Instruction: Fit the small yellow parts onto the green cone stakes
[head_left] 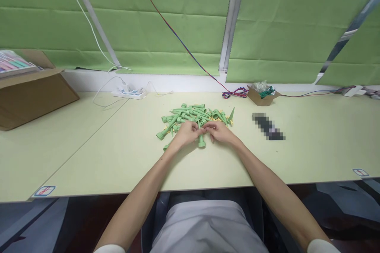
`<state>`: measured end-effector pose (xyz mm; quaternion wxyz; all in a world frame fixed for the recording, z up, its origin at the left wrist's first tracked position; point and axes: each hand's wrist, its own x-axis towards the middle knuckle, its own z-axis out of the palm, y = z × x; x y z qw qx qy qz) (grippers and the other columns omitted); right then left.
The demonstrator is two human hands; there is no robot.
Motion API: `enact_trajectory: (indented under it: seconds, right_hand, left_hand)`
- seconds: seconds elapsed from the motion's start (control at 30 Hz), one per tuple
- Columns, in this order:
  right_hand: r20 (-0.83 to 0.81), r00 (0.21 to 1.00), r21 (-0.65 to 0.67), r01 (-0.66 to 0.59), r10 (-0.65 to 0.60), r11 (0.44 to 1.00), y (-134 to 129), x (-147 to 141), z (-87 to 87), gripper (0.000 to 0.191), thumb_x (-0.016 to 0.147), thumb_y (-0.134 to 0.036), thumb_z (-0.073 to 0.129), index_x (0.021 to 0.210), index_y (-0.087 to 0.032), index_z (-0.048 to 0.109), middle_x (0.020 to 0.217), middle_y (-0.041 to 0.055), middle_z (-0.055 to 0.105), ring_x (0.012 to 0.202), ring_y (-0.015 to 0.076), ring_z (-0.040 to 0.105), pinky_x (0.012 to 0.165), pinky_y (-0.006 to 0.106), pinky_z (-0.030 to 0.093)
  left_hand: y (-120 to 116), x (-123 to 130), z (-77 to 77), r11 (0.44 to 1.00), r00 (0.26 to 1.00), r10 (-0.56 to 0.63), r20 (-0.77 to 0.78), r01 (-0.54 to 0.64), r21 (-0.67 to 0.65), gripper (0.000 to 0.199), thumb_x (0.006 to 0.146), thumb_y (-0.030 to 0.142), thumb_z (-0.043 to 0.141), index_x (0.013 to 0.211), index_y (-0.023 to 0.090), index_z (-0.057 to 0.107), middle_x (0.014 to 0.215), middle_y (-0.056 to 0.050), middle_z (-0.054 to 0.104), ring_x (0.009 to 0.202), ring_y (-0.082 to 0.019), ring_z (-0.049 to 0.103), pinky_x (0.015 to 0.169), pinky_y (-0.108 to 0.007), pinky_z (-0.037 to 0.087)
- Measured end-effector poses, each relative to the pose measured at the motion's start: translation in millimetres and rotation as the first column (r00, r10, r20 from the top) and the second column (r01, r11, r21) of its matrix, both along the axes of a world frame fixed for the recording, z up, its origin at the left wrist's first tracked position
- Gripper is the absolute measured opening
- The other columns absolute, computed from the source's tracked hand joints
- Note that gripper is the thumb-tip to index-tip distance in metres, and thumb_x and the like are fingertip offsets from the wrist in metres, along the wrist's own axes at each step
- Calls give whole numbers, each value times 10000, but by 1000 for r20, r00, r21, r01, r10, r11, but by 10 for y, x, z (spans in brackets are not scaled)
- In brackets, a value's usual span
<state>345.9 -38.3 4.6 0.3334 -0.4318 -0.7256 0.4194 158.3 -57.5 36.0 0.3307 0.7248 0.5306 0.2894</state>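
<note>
A heap of green plastic watering spikes [187, 113], with small yellow pieces [215, 118] among them, lies on the table. At the near side of the heap, my left hand [187, 133] is closed around one green watering spike [202, 142], its wide capped end pointing toward me. My right hand [220, 131] meets it from the other side, thumb and fingers pinched together close to my left fingertips. Whatever is in that pinch is hidden or too small to make out.
An open cardboard box [35, 95] stands at the left, near a white power strip [129, 93]. A small carton [261, 97] with plastic wrapping sits at the back beside a coiled cable [235, 93]. A blurred dark object [267, 125] lies right of the heap.
</note>
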Motion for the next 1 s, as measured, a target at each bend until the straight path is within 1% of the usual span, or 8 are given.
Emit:
enact_trajectory:
  seconds: [0.17, 0.3, 0.37, 0.47, 0.63, 0.7, 0.87, 1.0]
  right_hand:
    - [2, 999, 16, 35, -35, 999, -11, -17, -6, 213, 917, -182, 510, 1010, -181, 701, 1098, 89, 733, 415, 77, 551, 497, 291, 518]
    - [11, 999, 41, 36, -36, 999, 18, -9, -62, 228, 901, -170, 527, 1044, -186, 705, 1170, 93, 711, 458, 78, 576, 471, 262, 496]
    - [23, 999, 88, 45, -47, 995, 34, -4, -90, 216, 883, -168, 558, 1033, -186, 711, 1152, 89, 716, 548, 101, 626, 505, 251, 506]
    - [55, 996, 187, 58, -70, 981, 41, -3, -105, 207, 860, -146, 580, 1002, -175, 727, 1075, 78, 734, 693, 137, 670, 646, 274, 542]
    - [158, 982, 294, 53, -103, 954, 23, -9, -77, 202, 825, -107, 604, 957, -167, 746, 1002, 58, 754, 746, 151, 658, 780, 309, 515]
    - [199, 973, 328, 47, -117, 943, 23, -6, -76, 207, 806, -93, 619, 949, -166, 751, 983, 57, 757, 779, 163, 658, 804, 313, 501]
    - [269, 953, 375, 32, -142, 926, 48, 9, -106, 185, 791, -93, 656, 934, -162, 752, 986, 72, 756, 849, 187, 660, 835, 322, 484]
    - [279, 949, 381, 30, -145, 924, 61, 11, -130, 177, 792, -100, 672, 945, -159, 739, 991, 79, 751, 894, 206, 669, 840, 332, 485]
  left_hand:
    - [7, 13, -21, 994, 995, 39, -91, -29, 108, 507, 787, 632, 626, 534, 209, 508, 462, -8, 545, 464, -148, 471, 481, -280, 324]
    - [55, 10, -54, 984, 985, 88, -150, -63, 166, 478, 797, 588, 627, 529, 206, 521, 498, -22, 564, 503, -160, 477, 515, -295, 328]
    - [72, 11, -75, 982, 981, 100, -169, -70, 178, 447, 808, 541, 632, 531, 206, 527, 519, -25, 566, 527, -167, 481, 535, -300, 332]
    - [82, 11, -110, 981, 975, 106, -196, -69, 184, 428, 828, 466, 623, 507, 214, 492, 508, -15, 515, 536, -165, 456, 540, -300, 305]
    - [73, 17, -169, 987, 960, 54, -275, -9, 162, 505, 833, 375, 600, 438, 227, 323, 449, 19, 317, 487, -146, 358, 539, -305, 238]
    - [70, 26, -190, 987, 953, 41, -299, 9, 162, 499, 822, 357, 604, 442, 227, 307, 447, 22, 301, 482, -149, 364, 544, -307, 235]
    - [69, 39, -215, 985, 937, 55, -345, 6, 172, 444, 840, 391, 574, 469, 226, 392, 457, -8, 424, 511, -176, 468, 556, -303, 267]
    - [50, 40, -188, 986, 928, 65, -367, -4, 165, 388, 867, 424, 543, 546, 212, 497, 550, -44, 558, 565, -189, 527, 557, -300, 285]
